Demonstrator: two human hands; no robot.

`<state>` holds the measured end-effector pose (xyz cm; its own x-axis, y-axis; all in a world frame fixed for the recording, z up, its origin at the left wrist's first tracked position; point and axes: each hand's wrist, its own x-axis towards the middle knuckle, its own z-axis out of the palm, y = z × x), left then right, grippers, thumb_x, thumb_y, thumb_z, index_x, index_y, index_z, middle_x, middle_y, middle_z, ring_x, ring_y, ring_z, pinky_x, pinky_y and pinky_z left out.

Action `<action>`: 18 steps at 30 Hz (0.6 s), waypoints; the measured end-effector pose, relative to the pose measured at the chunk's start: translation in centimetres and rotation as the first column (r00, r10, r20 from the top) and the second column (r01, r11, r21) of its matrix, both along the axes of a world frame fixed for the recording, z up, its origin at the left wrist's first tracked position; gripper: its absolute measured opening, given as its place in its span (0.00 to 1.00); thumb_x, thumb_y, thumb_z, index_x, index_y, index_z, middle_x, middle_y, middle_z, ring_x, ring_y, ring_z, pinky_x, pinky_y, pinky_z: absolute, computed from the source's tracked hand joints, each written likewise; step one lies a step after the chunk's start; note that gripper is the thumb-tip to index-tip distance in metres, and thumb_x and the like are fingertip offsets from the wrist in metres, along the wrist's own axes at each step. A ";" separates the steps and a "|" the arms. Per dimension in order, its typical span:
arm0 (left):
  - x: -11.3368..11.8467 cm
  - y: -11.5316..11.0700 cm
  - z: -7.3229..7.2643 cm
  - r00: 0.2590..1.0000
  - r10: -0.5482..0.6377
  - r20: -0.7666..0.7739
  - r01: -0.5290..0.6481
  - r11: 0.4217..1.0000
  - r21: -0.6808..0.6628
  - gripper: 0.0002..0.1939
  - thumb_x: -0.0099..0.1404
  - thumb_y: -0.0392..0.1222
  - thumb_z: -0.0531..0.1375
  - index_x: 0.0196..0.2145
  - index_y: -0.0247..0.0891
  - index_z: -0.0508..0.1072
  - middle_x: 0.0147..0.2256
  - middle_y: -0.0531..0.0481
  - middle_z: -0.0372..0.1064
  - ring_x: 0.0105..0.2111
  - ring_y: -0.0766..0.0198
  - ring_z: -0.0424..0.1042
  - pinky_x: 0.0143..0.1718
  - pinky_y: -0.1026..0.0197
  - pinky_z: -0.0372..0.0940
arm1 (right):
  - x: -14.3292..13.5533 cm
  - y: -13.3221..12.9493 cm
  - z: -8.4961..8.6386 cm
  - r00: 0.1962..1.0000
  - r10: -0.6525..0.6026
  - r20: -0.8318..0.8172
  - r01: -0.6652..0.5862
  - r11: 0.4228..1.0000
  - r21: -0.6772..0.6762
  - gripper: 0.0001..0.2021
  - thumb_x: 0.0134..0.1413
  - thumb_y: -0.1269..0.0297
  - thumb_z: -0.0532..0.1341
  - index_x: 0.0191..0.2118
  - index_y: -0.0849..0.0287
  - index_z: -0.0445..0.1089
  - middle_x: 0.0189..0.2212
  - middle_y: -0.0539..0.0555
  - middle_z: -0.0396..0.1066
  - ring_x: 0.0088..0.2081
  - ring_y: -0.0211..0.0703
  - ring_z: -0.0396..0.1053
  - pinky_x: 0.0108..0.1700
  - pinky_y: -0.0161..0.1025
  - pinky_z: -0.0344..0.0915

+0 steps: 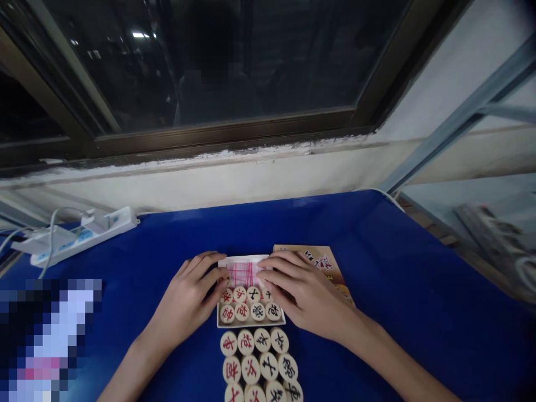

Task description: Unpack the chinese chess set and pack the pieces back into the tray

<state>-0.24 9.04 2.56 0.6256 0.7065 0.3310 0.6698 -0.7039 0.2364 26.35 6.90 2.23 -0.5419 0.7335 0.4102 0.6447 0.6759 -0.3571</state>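
Observation:
An open white box lies on the blue table with Chinese chess pieces in rows in its near part. At its far end is a folded plastic chessboard sheet, white with pink-red lines. My left hand closes its fingers on the sheet's left end, over the box's left edge. My right hand is closed on its right end, and partly covers the pieces below. More stacked round pieces with red and black characters stand in rows just in front of the box.
A tan box lid with printed characters lies beneath and beyond my right hand. A white power strip with plugs and cables sits at the table's left. A blurred-out object is at the lower left. Behind the blue table are wall and window.

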 end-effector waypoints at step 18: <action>-0.3 -7.9 1.4 0.875 0.273 0.399 -0.328 0.942 0.073 0.11 0.72 0.32 0.55 0.47 0.43 0.73 0.43 0.50 0.75 0.44 0.62 0.74 0.44 0.59 0.67 | 0.9 -8.6 -0.4 0.913 -0.296 -0.282 0.336 0.935 0.109 0.12 0.63 0.73 0.57 0.48 0.54 0.72 0.40 0.53 0.76 0.42 0.44 0.75 0.42 0.43 0.73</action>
